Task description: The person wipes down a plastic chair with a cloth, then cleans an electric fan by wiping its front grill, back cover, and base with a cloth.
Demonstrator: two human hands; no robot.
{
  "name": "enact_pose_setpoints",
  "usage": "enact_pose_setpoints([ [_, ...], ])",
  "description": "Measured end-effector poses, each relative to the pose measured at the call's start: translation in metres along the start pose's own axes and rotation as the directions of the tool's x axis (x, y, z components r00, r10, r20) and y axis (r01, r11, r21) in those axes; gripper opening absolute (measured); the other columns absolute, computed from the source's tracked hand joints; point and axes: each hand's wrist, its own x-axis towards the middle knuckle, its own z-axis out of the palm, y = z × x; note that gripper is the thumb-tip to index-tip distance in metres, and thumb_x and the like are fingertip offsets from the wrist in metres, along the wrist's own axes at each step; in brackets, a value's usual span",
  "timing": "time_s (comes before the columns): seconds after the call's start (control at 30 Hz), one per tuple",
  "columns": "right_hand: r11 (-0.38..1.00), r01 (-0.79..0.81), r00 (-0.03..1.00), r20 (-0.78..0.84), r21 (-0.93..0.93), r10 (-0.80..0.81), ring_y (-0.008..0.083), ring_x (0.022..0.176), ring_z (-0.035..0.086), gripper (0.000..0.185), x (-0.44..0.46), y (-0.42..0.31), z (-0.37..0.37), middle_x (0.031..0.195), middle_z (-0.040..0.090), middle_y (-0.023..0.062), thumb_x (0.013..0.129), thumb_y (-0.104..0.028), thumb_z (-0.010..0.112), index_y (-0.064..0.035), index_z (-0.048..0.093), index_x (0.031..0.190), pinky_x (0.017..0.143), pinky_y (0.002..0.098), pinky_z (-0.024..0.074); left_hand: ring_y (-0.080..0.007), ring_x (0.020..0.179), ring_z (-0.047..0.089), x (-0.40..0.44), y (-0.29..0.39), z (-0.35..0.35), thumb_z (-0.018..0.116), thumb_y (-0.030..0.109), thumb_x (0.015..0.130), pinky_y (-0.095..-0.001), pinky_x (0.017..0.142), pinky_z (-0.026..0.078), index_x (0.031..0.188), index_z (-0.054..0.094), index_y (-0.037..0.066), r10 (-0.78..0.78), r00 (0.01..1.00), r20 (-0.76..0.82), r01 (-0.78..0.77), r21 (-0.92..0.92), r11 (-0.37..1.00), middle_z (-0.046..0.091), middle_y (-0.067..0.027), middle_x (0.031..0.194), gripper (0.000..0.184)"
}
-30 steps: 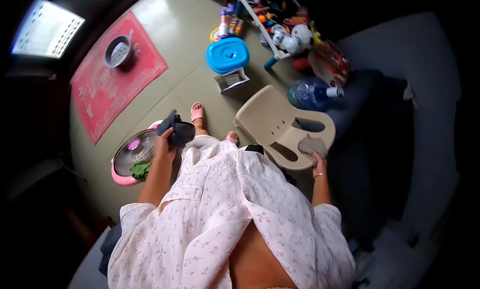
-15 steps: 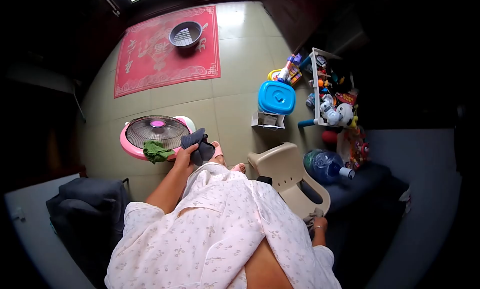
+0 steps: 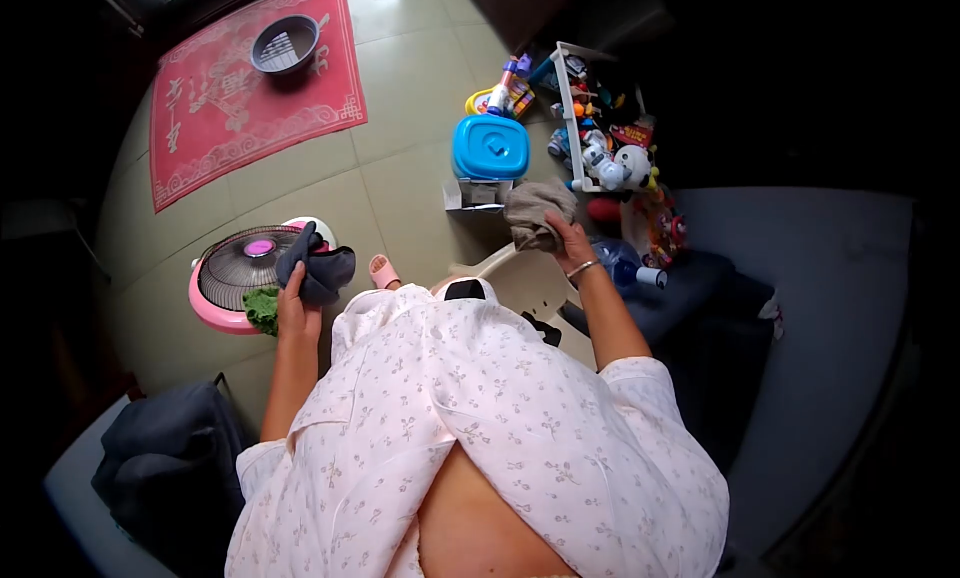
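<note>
My left hand [image 3: 299, 303] is closed on a crumpled dark grey cloth [image 3: 322, 275], held just right of a pink electric fan [image 3: 207, 296]. A crumpled green cloth or leafy thing [image 3: 262, 309] is at the fan's lower edge, beside the left wrist; whether it rests on the fan I cannot tell. My right hand [image 3: 572, 244], with a bracelet at the wrist, grips a bunched brownish-grey cloth [image 3: 538, 213]. That cloth is raised above the back of a beige plastic chair [image 3: 520, 278], which my clothing and arm partly hide.
A blue-lidded box [image 3: 490, 148] stands ahead on the tiles. To its right is a white rack of toys [image 3: 600, 158], with a large water bottle [image 3: 622, 263] nearer me. A basin [image 3: 285, 46] sits on a red mat [image 3: 235, 108]. Dark fabric [image 3: 170, 438] lies at left.
My right hand has risen from beside the chair and come forward with the brownish-grey cloth. My left hand still holds the dark grey cloth, a little closer to the fan. The view has shifted.
</note>
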Motion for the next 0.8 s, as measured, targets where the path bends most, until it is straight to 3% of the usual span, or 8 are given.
enact_pose_setpoints([
  [0.13, 0.993, 0.048, 0.984, 0.178, -0.104, -0.029, 0.0168, 0.1, 0.063, 0.051, 0.017, -0.02, 0.053, 0.109, 0.064, 0.0063, 0.079, -0.023, 0.076, -0.005, 0.054, 0.121, 0.084, 0.0314, 0.0525, -0.0223, 0.102, 0.063, -0.004, 0.002, -0.016, 0.064, 0.021, 0.09, -0.036, 0.089, 0.052, 0.122, 0.055, 0.005, 0.035, 0.996, -0.078, -0.04, -0.069, 0.997, 0.063, -0.0092, 0.115, 0.037],
  [0.27, 0.917, 0.002, 0.989, 0.136, -0.399, 0.056, 0.0132, 0.093, 0.06, 0.06, 0.078, -0.002, 0.033, 0.106, 0.062, 0.0058, 0.077, -0.038, 0.077, -0.0041, 0.055, 0.121, 0.081, 0.0285, 0.0493, -0.0229, 0.11, 0.059, -0.008, -0.005, -0.023, 0.056, 0.03, 0.095, -0.0392, 0.095, 0.049, 0.13, 0.049, 0.004, 0.109, 0.987, -0.121, -0.123, -0.108, 0.987, 0.058, -0.0105, 0.125, 0.044],
  [0.4, 0.741, -0.066, 0.991, 0.04, -0.668, 0.124, 0.0145, 0.092, 0.058, 0.065, 0.126, -0.004, 0.021, 0.103, 0.063, 0.0071, 0.081, -0.052, 0.067, -0.0004, 0.057, 0.119, 0.082, 0.027, 0.0462, -0.0236, 0.109, 0.06, -0.02, -0.016, -0.015, 0.059, 0.025, 0.093, -0.039, 0.094, 0.05, 0.127, 0.051, 0.002, 0.164, 0.964, -0.209, -0.199, -0.155, 0.968, 0.059, -0.0115, 0.124, 0.042],
  [0.43, 0.78, -0.045, 0.985, 0.103, -0.624, 0.139, 0.0156, 0.093, 0.059, 0.067, 0.145, 0.005, 0.014, 0.105, 0.063, 0.0082, 0.083, -0.054, 0.062, 0.0014, 0.057, 0.119, 0.085, 0.0275, 0.0451, -0.0237, 0.107, 0.061, -0.023, -0.019, -0.01, 0.063, 0.021, 0.091, -0.0382, 0.094, 0.05, 0.125, 0.054, 0.0, 0.167, 0.96, -0.225, -0.21, -0.183, 0.96, 0.06, -0.0122, 0.121, 0.041],
  [0.47, 0.689, -0.023, 0.992, 0.069, -0.724, 0.105, 0.0173, 0.096, 0.059, 0.059, 0.122, -0.025, 0.047, 0.107, 0.064, 0.0105, 0.084, -0.049, 0.062, -0.0002, 0.058, 0.118, 0.086, 0.0287, 0.0453, -0.0237, 0.107, 0.061, -0.024, -0.024, -0.006, 0.063, 0.021, 0.091, -0.0382, 0.094, 0.05, 0.125, 0.054, 0.0, 0.176, 0.956, -0.236, -0.223, -0.186, 0.957, 0.06, -0.0122, 0.121, 0.041],
  [0.53, 0.564, 0.074, 0.99, 0.129, -0.822, 0.059, 0.0187, 0.099, 0.06, 0.052, 0.184, 0.009, 0.007, 0.108, 0.065, 0.0128, 0.083, -0.042, 0.064, -0.0032, 0.06, 0.117, 0.086, 0.0297, 0.046, -0.0256, 0.106, 0.061, -0.023, -0.034, -0.002, 0.063, 0.021, 0.09, -0.0394, 0.092, 0.051, 0.125, 0.052, -0.001, 0.172, 0.932, -0.319, -0.248, -0.212, 0.945, 0.06, -0.0145, 0.121, 0.043],
  [0.7, 0.698, 0.122, 0.974, 0.221, -0.706, 0.053, 0.0164, 0.094, 0.061, 0.045, 0.249, 0.017, -0.01, 0.108, 0.064, 0.0091, 0.084, -0.018, 0.07, -0.0002, 0.055, 0.122, 0.082, 0.0288, 0.0504, -0.0283, 0.111, 0.059, -0.012, -0.075, 0.024, 0.059, 0.031, 0.093, -0.0448, 0.097, 0.047, 0.127, 0.05, 0.001, 0.14, 0.891, -0.432, -0.254, -0.218, 0.942, 0.058, -0.0143, 0.125, 0.046],
  [0.8, 0.685, 0.144, 0.978, 0.21, -0.714, 0.014, 0.0175, 0.089, 0.063, 0.043, 0.265, 0.003, 0.002, 0.101, 0.068, 0.0103, 0.08, -0.026, 0.072, -0.0021, 0.061, 0.115, 0.079, 0.0318, 0.0507, -0.0278, 0.11, 0.059, -0.017, -0.086, 0.063, 0.061, 0.027, 0.092, -0.0441, 0.096, 0.048, 0.127, 0.05, 0.001, 0.18, 0.86, -0.478, -0.315, -0.219, 0.923, 0.058, -0.0142, 0.125, 0.045],
])
